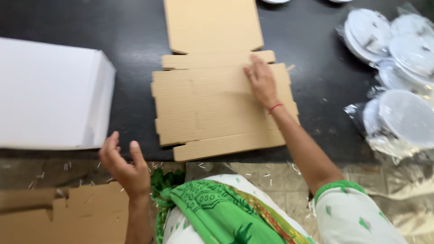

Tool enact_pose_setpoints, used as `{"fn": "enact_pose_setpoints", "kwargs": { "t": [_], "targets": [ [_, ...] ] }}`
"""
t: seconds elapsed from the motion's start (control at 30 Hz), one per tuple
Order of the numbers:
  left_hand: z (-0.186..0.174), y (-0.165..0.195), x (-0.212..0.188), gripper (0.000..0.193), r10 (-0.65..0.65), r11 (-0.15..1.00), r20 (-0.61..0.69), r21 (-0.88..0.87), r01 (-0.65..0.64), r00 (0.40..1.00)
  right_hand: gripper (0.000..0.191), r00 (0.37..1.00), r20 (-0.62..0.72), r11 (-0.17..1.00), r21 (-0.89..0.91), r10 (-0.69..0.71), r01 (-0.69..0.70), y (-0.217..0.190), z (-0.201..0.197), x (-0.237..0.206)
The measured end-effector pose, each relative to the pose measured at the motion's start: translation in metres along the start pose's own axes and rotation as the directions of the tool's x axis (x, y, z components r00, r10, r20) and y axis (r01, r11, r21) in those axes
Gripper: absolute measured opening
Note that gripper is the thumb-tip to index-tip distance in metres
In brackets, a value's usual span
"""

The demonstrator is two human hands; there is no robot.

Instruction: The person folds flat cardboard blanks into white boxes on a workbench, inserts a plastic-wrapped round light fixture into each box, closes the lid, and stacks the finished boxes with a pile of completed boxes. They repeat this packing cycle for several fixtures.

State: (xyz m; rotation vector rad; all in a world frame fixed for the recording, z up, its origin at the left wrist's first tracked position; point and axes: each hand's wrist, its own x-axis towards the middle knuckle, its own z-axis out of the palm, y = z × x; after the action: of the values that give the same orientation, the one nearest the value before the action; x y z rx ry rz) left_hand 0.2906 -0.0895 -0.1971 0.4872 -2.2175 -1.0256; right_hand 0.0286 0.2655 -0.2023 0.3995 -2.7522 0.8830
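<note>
A flat, unfolded cardboard box blank [221, 106] lies on a dark desk [135, 31], its near edge close to the desk's front edge. The right hand [261, 81] rests palm down on the blank's far right part, fingers spread flat, gripping nothing. The left hand [124, 165] hovers off the blank's near left corner, fingers loosely curled and empty. Bare desk separates the blank from a white box [49, 95] to its left. Right of the blank, bagged white round discs [398, 68] run past the frame edge.
</note>
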Motion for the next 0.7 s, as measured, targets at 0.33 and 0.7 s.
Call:
{"fn": "enact_pose_setpoints", "kwargs": {
  "t": [0.33,0.7],
  "targets": [
    [0.078,-0.018,0.002,0.052,-0.084,0.987,0.241,-0.116,0.115,0.967,0.06,0.73,0.444,0.851,0.351,-0.519,0.392,-0.003,-0.037,-0.174],
    [0.105,-0.001,0.005,0.043,-0.076,0.993,0.131,0.102,0.063,0.988,0.072,0.97,-0.067,0.972,-0.011,0.233,-0.235,0.093,-0.071,-0.147]
  ]
}}
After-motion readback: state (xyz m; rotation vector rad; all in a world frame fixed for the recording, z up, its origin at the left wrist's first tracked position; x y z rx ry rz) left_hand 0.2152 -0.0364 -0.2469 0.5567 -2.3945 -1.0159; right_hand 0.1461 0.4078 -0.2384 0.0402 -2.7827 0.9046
